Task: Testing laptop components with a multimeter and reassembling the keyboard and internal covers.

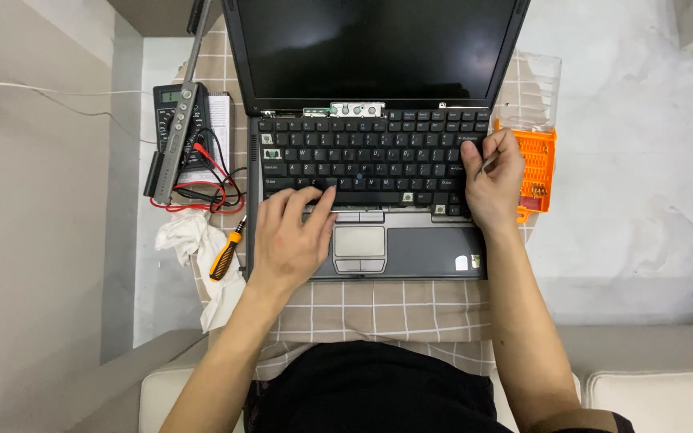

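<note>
Both our forearms are reaching up over a checked cloth [378, 309] to an open black laptop [411, 248].
We're resting our left hand [292, 236], fingers loosely spread, on the lower keys; our right hand [492, 178] is pinching a thin metal tool [484, 166] at the keyboard's [362, 160] right edge, beside an orange bit case [537, 170].

Left hand [292, 232] flat, fingers spread; right hand [492, 178] curled, pinching grip.

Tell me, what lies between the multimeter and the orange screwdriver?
In the head view, tangled red and black test leads lie between the multimeter and the screwdriver.
</note>
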